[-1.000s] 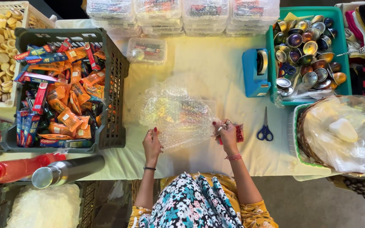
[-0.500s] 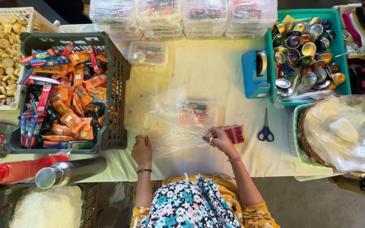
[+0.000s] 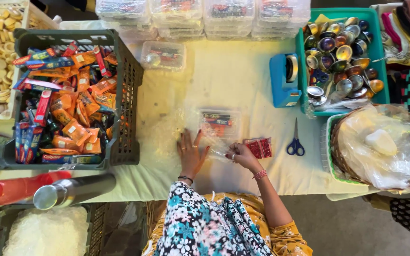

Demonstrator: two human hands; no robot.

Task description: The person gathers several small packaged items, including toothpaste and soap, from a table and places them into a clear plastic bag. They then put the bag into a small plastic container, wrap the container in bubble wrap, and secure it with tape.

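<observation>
A clear plastic sheet (image 3: 172, 130) lies spread on the cream tablecloth in front of me. On it rests a small clear lidded box (image 3: 219, 123) with red and dark packets inside. My left hand (image 3: 191, 154) lies flat on the sheet, fingers spread, just left of the box. My right hand (image 3: 240, 155) pinches the sheet's near edge below the box. A small red patterned packet (image 3: 260, 148) sits on the cloth beside my right hand.
A dark crate (image 3: 126, 99) of orange, red and blue packets stands at left. Blue scissors (image 3: 295, 144), a blue tape dispenser (image 3: 284, 80) and a green tray (image 3: 380, 57) of shiny round cups are at right. Stacked clear boxes (image 3: 205, 14) line the far edge; a wrapped basket (image 3: 380, 147) sits right.
The sheet was held up between both hands; now it lies on the table with the box on it. My left hand has flattened onto it and my right hand moved to its near edge.
</observation>
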